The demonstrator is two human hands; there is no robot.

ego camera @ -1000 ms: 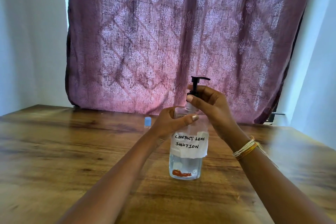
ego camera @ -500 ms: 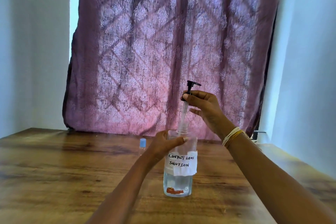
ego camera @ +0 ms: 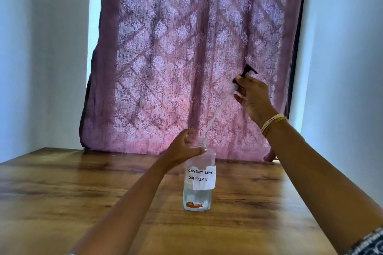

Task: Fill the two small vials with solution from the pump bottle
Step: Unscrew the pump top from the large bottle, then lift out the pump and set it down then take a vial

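Observation:
A clear bottle [ego camera: 198, 194] with a white label reading "CONTACT LENS SOLUTION" stands upright on the wooden table [ego camera: 62, 192], partly filled with clear liquid. My left hand [ego camera: 184, 149] grips its shoulder and neck. My right hand [ego camera: 251, 97] holds the black pump head [ego camera: 247, 72] lifted high and to the right, tilted. Its thin clear dip tube [ego camera: 217, 114] slants down, with its tip just above the bottle's open neck. The small vials are hidden behind my left hand or out of view.
A patterned mauve curtain [ego camera: 186, 58] hangs behind the table's far edge, with pale walls on both sides. Thread bangles circle my right wrist [ego camera: 271, 123].
My right hand has drawn the pump head up and to the right, pulling the dip tube almost out of the bottle. The camera tilted upward. The blue-capped vial is no longer visible.

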